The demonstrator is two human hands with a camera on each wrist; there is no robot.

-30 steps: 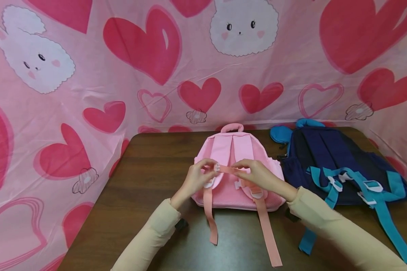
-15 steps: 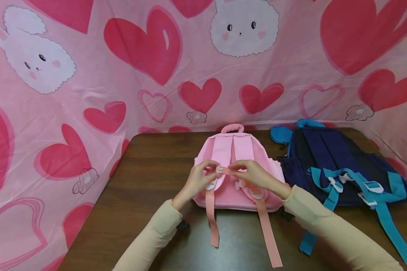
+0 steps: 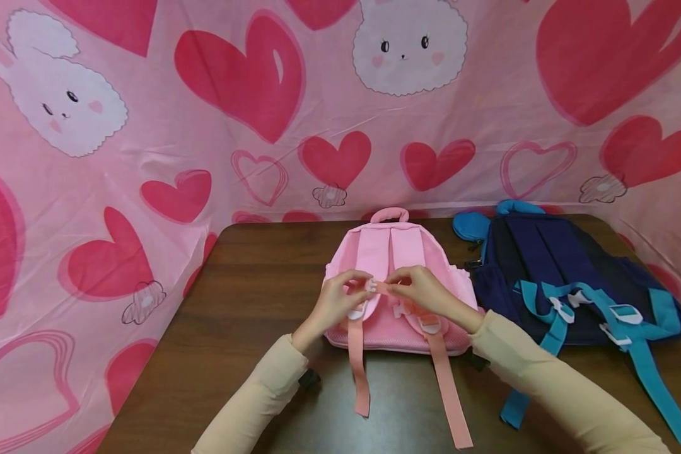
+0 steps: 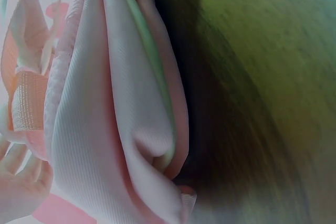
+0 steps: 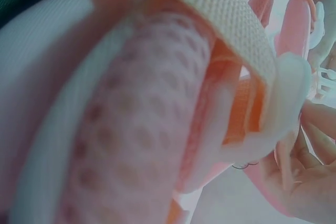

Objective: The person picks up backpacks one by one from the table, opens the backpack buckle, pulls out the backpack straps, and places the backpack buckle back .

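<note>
A pink backpack lies on the table with its straps up. Over its middle, my left hand pinches a small white plastic buckle between thumb and fingers. A short stretch of peach webbing strap runs from the buckle to my right hand, which pinches it. Below the right hand, a white buckle end and a strap adjuster rest on the bag. Fingers partly cover the held buckle. The left wrist view shows the bag's pink side.
Two peach strap tails hang toward the front, a left one and a right one. To the right lies a navy backpack with teal straps and a blue round pouch. A pink heart-printed cloth hangs behind the brown table.
My left hand has shifted slightly right with the buckle, and the strap between the hands looks shorter. The left strap tail has swung slightly right. My right arm has drawn in slightly left.
</note>
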